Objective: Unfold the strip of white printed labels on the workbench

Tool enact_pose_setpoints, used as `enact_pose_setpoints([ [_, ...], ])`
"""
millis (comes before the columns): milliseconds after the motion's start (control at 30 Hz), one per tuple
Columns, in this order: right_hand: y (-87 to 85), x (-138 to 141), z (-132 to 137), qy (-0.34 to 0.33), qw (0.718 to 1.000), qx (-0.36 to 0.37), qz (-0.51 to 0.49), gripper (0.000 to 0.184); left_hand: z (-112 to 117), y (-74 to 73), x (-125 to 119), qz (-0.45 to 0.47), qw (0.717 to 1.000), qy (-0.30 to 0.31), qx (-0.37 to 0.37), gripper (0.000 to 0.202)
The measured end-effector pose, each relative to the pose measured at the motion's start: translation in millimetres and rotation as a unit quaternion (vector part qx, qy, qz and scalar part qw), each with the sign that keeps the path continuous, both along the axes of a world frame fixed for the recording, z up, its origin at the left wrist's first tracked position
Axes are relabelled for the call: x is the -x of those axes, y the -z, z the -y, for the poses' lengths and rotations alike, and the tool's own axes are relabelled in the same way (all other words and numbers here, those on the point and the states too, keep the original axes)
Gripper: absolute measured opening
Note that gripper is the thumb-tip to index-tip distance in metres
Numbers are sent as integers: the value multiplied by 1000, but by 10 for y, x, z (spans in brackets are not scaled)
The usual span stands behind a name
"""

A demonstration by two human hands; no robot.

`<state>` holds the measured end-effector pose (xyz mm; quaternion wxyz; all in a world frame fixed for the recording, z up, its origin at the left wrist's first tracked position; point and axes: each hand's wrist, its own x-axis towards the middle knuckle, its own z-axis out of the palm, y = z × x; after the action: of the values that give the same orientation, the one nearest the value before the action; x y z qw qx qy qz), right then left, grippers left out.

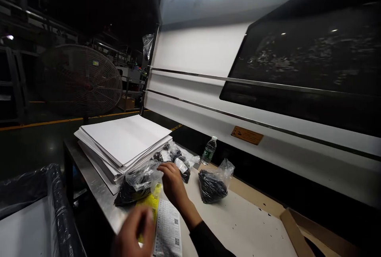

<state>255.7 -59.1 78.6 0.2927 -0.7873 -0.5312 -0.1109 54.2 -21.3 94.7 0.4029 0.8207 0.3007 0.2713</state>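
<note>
Our right grip [172,183] sits curled over the bagged black parts, its fingers [163,168] against the clear film of the nearest bag [137,183], though we cannot tell whether they are clenched on it or only resting there. Our left grip [133,233] is blurred low in the view, just over a yellow slip [151,205] and a printed sheet [167,229] with QR codes, and we cannot tell if it holds anything. The nearest bag lies on the desk [101,197] against the edge of a stack of white sheets [125,145], with more small bags [174,159] crowded just behind it along the stack. Another full bag [212,185] lies well apart on the pale mat [238,221] to the right, with a water bottle [209,150] standing behind it. A cardboard tray [293,225] sits at the desk's far right corner, and a caged fan [80,80] stands beyond the desk. With film this thin, we do best to pinch a bag by its gathered neck rather than its belly, which spares the film from tearing and lets the parts sit settled, and to keep the slip flat and its print readable.
</note>
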Motion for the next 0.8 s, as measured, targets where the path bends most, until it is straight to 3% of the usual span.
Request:
enact_pose_setpoints([
  [133,-102,-64,-320,8,999,51,-1,26,-663,-148,-650,-47,988,-85,-123,45],
  [233,-112,-105,-468,9,997,71,-2,33,-962,-51,-917,-99,980,-66,-157,29],
  [400,-89,-163,-619,-10,996,86,-18,29,-1246,123,-957,-87,986,-70,-122,25],
  [600,-83,-95,-718,-28,997,55,-39,31,-1495,275,-953,14,998,-40,41,26],
  [700,-194,-31,-639,-47,997,20,-58,35,-1545,328,-915,42,995,-50,80,27],
  [800,-446,19,-365,-32,994,-48,-97,28,-1560,268,-852,48,993,-59,91,25],
])
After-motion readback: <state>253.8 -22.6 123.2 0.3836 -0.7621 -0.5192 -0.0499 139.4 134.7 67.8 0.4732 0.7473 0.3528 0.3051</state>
